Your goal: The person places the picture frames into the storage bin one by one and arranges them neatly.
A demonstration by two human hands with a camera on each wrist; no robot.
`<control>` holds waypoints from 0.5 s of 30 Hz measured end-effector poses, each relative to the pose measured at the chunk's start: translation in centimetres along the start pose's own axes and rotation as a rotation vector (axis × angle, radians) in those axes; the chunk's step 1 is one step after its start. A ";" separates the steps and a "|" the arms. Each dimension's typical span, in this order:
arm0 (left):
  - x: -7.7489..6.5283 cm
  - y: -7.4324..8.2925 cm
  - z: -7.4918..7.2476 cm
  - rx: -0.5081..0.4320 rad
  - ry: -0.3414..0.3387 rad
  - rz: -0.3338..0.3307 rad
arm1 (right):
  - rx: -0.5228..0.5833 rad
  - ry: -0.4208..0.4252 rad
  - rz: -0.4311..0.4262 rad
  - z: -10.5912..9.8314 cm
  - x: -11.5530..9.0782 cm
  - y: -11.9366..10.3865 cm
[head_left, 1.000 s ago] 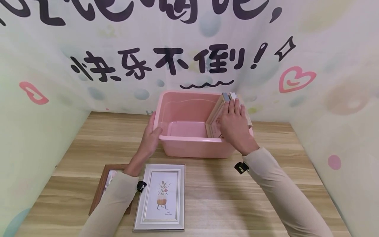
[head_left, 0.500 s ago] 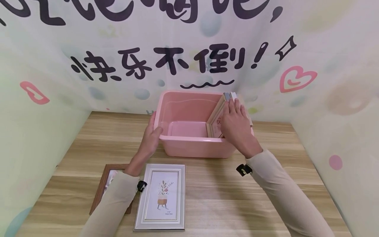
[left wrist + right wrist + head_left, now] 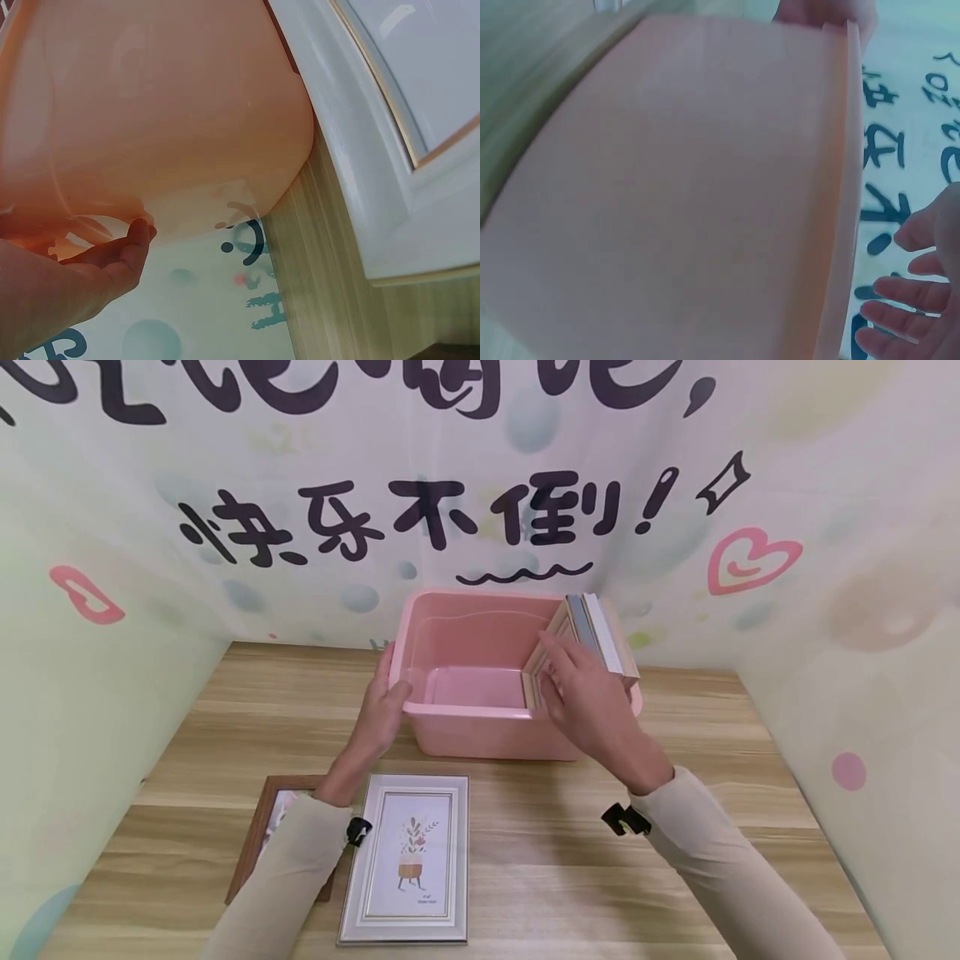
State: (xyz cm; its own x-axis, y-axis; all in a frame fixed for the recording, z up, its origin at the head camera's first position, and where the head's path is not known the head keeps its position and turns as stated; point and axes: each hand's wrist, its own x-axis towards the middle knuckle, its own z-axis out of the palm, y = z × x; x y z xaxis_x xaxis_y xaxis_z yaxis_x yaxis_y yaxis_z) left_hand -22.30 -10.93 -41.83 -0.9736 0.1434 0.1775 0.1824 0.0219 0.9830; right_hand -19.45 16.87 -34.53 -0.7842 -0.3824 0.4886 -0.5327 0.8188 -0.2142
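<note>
Head view: I see a pink bin (image 3: 491, 735) on the bench (image 3: 555, 893).
Left grip (image 3: 377, 714): holding the bin's left rim.
Right grip (image 3: 592, 702): wide, fingers apart, against the row of frames (image 3: 597, 631) inside the bin's right end.

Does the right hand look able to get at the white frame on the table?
Probably yes: the right hand appears to hold nothing, and the white frame lies outside the pink tub, its right edge uncovered; only the left wristband overlaps its left edge in the head view.
</note>
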 end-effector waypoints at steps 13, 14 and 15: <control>0.0 0.0 0.0 -0.006 0.003 -0.003 | 0.308 -0.017 -0.091 1.9 -2.7 -3.7; 0.0 -0.1 0.0 -0.003 0.003 -0.004 | 0.308 -0.006 -0.100 2.0 -2.8 -3.9; 0.0 -0.1 0.0 0.000 0.003 -0.005 | 0.310 0.007 -0.111 2.2 -2.9 -4.1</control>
State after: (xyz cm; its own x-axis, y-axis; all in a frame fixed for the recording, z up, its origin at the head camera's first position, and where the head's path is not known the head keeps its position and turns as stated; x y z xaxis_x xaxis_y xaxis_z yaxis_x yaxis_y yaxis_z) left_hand -22.35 -10.93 -41.89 -0.9748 0.1405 0.1730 0.1778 0.0223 0.9838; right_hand -15.74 13.64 -36.95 -0.7140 -0.4584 0.5292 -0.6875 0.6021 -0.4061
